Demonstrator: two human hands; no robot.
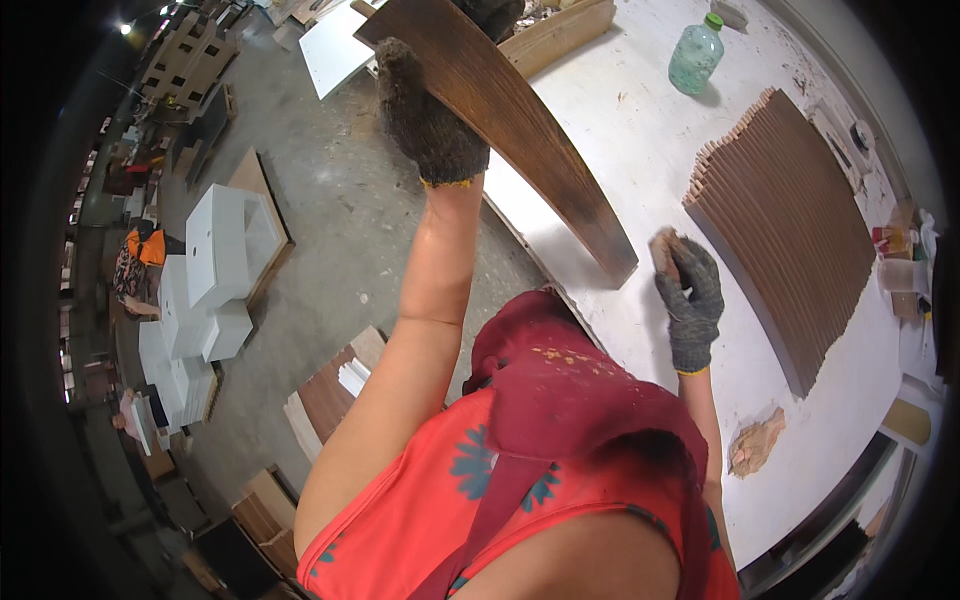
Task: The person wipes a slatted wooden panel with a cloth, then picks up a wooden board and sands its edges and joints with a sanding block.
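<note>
In a dark knit glove, my left hand (432,130) grips the far part of a long, slightly curved brown wooden board (520,130). The board slants across the table edge, its near end close to the white table top (640,180). My right hand (690,300), in a grey glove with brownish fingertips, is held just right of that end, apart from the board. Its fingers curl together; whether something thin is pinched in them I cannot make out. Right of this hand lies a row of brown curved slats (790,230) packed side by side.
A green-capped clear bottle (697,55) stands at the back of the table, near a wooden tray (560,38). Crumpled brown paper (757,442) lies at the near right. White panels (222,245) are piled on the floor to the left; farther off a person in orange (146,246) is visible.
</note>
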